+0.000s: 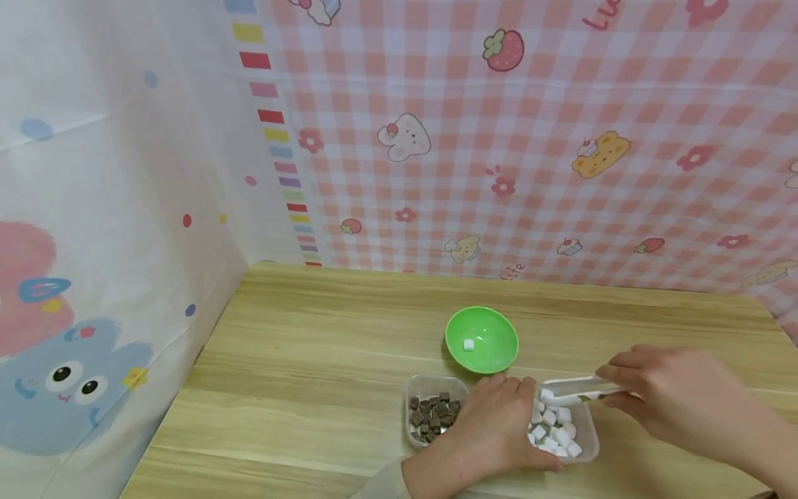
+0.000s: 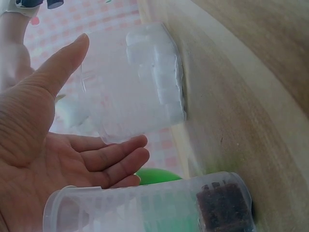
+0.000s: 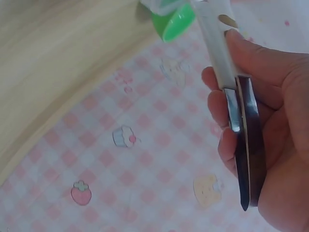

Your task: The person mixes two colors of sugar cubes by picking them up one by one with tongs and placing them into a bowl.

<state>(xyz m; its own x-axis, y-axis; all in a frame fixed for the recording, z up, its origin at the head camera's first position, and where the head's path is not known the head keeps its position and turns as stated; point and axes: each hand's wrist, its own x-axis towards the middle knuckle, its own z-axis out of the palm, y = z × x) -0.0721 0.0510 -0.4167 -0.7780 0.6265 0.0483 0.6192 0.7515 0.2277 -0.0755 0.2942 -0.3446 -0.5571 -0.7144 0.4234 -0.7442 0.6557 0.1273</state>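
White cubes (image 1: 548, 417) sat in a clear plastic tub (image 1: 586, 426) my wide-spread left hand (image 1: 492, 426) gripped, likely for steadiness, while my right hand (image 1: 673, 391) pinched white-tipped metal tongs (image 3: 217, 53).

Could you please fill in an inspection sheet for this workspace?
Surface: wood-grain table.
Job's things: left tub holds brown cubes; right tub holds white cubes; green bowl, beyond them, holds one white cube; tongs reach into the right tub, and whether they grip a cube is unclear.
Clutter: nothing seen.
Left hand: spans the right tub, thumb and fingers on opposite sides.
Right hand: holds the tongs.
Cables: nothing seen.
Surroundings: pink checked cloth behind the table; white cloth with cartoon prints to the left.
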